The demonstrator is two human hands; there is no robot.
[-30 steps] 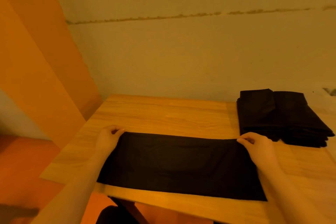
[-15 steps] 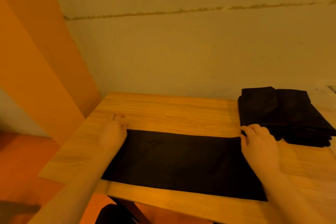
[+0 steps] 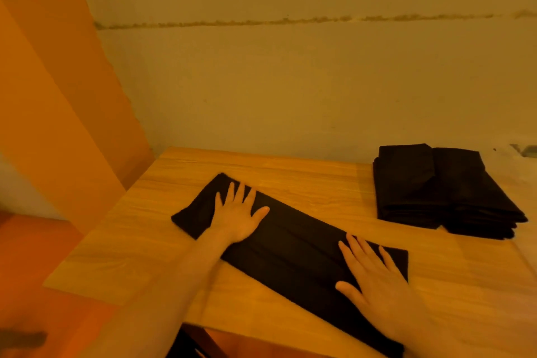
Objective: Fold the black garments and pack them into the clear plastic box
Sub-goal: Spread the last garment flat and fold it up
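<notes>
Table [image 3: 290, 177]: garment [image 3: 293, 244] diagonal, far-left–near-right.

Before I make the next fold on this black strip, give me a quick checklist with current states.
1. Black strip flat on the table: ok.
2. Left hand pressing its far end with straight fingers: ok.
3. Right hand flat on its near end: ok.
4. Folded stack apart from the strip: ok.
5. Clear plastic box within reach: cannot tell, only a pale edge shows at far right.
</notes>
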